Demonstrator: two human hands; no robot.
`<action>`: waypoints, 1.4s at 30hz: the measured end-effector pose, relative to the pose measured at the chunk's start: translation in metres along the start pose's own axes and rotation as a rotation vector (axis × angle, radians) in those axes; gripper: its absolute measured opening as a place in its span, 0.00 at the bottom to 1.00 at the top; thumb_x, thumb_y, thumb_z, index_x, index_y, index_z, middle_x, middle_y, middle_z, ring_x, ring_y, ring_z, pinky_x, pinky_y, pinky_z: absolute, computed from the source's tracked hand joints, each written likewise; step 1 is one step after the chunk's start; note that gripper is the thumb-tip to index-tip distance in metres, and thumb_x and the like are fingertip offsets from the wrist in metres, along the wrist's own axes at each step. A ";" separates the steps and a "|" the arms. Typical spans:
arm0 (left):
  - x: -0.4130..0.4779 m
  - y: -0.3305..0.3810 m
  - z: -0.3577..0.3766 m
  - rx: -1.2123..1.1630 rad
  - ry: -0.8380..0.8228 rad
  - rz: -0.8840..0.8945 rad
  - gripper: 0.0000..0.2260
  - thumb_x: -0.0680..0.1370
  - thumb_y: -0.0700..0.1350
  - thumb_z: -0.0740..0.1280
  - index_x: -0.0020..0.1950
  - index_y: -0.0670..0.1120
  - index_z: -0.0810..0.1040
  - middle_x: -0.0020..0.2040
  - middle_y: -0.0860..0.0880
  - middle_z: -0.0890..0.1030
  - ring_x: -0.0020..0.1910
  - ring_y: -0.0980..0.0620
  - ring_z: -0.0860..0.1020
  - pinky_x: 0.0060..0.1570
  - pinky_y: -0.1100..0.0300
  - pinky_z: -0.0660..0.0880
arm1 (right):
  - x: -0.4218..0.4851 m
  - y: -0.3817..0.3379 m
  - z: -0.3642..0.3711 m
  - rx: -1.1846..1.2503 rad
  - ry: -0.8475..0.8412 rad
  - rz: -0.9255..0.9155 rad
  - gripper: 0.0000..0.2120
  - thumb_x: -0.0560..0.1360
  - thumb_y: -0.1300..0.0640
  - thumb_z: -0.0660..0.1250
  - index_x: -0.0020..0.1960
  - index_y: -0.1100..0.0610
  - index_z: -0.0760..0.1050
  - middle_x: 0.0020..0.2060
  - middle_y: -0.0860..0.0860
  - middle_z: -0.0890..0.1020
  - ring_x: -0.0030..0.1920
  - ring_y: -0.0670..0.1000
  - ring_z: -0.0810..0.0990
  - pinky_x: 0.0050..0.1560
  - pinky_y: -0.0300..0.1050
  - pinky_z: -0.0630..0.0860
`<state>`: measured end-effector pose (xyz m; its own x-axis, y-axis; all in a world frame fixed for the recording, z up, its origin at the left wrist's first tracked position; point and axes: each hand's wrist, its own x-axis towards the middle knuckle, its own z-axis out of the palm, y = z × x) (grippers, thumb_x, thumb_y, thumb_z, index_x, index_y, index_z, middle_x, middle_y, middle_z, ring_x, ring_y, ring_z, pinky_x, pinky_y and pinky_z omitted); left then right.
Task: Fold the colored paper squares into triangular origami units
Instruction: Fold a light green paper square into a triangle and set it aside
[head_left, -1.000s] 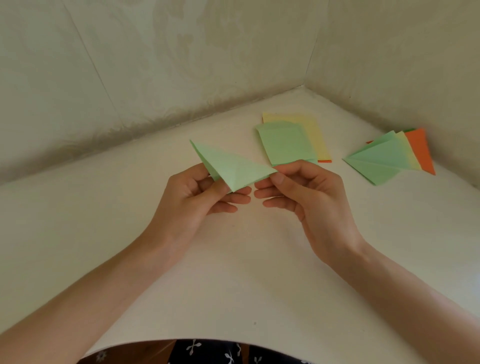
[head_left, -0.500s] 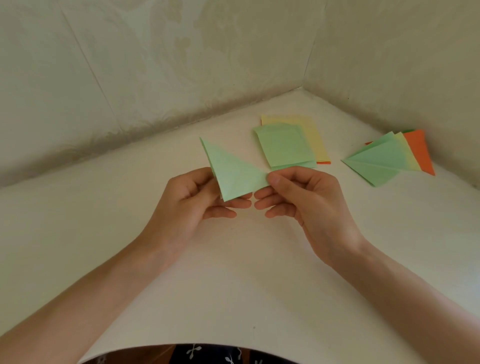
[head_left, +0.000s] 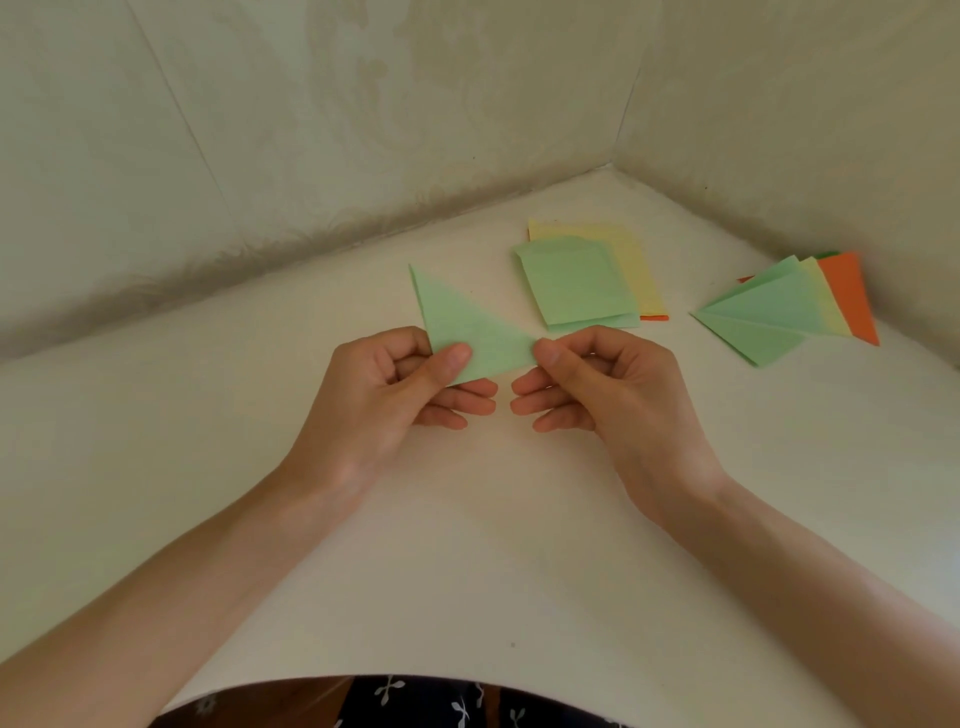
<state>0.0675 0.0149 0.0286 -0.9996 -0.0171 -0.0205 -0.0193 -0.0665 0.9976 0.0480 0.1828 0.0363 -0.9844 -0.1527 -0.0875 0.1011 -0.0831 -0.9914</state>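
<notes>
At the bottom edge lay a strip of dark fabric with small white flower prints (head_left: 415, 701), close against the rim of the white tabletop (head_left: 467, 561). Two bare forearms reached over the table from either side.

Above the middle of the table, both hands held a light green paper folded into a triangle (head_left: 470, 332), lifted off the surface. The left hand (head_left: 384, 395) gripped its lower left part, thumb pressed on the front face and curled fingers behind it. The right hand (head_left: 613, 389) pinched the triangle's right tip between thumb and forefinger, the remaining fingers loosely curled beneath. One long point of the triangle stood up and to the left.

Just beyond the right hand lay a stack of flat paper squares: a green sheet (head_left: 571, 280) on top, a pale yellow sheet (head_left: 634, 254) showing behind it, and an orange sliver (head_left: 654, 317) at the stack's near right corner.

Further right, near the wall, rested a fanned pile of folded triangles, green (head_left: 769, 312) uppermost, then yellow (head_left: 828, 301) and orange (head_left: 852, 296). Pale patterned walls (head_left: 311, 130) met in a corner behind the table.
</notes>
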 end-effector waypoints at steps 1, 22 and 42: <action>0.000 0.000 0.000 -0.006 0.006 0.007 0.05 0.74 0.42 0.66 0.40 0.42 0.77 0.34 0.44 0.84 0.38 0.50 0.84 0.33 0.66 0.77 | 0.000 0.000 0.000 0.010 -0.003 0.007 0.05 0.74 0.62 0.66 0.43 0.64 0.75 0.31 0.55 0.83 0.31 0.51 0.82 0.31 0.39 0.78; -0.001 -0.003 0.003 -0.023 0.030 0.028 0.04 0.76 0.39 0.66 0.45 0.40 0.79 0.36 0.45 0.85 0.37 0.51 0.84 0.35 0.65 0.78 | 0.005 0.003 -0.002 0.015 -0.085 0.015 0.08 0.79 0.63 0.60 0.42 0.64 0.72 0.30 0.55 0.80 0.27 0.49 0.78 0.27 0.39 0.74; 0.001 0.002 0.000 0.045 0.008 0.024 0.09 0.69 0.46 0.71 0.42 0.40 0.80 0.32 0.50 0.81 0.31 0.55 0.78 0.31 0.65 0.72 | -0.003 0.005 0.002 -0.261 -0.406 -0.037 0.09 0.77 0.66 0.63 0.39 0.61 0.69 0.26 0.56 0.79 0.22 0.50 0.73 0.24 0.40 0.68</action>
<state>0.0666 0.0144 0.0309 -0.9997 -0.0257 0.0035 0.0041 -0.0210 0.9998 0.0521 0.1811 0.0316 -0.8456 -0.5307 -0.0580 -0.0237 0.1458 -0.9890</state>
